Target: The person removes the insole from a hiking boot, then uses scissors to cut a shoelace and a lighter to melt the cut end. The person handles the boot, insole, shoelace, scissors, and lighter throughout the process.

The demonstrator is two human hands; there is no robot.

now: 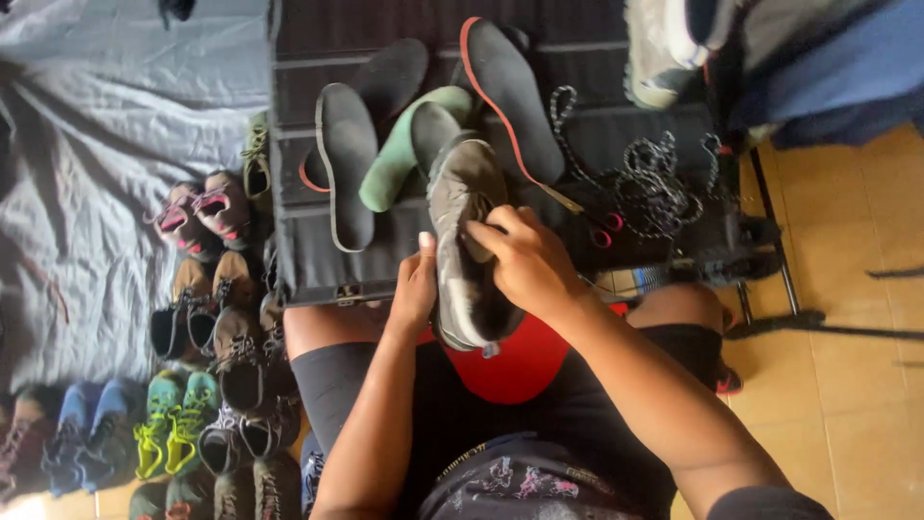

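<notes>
Hands grip one grey shoe over the lap: left hand clasps its side, right hand curls over the top. Its long axis runs away from the body, toe toward the insoles on the black table.

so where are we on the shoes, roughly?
Done, apparently: pairs of shoes lined up on the floor at left. In hand: a grey shoe, left hand steadying its side, right hand reaching into its opening. Left: loose insoles and a tangle of laces lie on the black table.
</notes>
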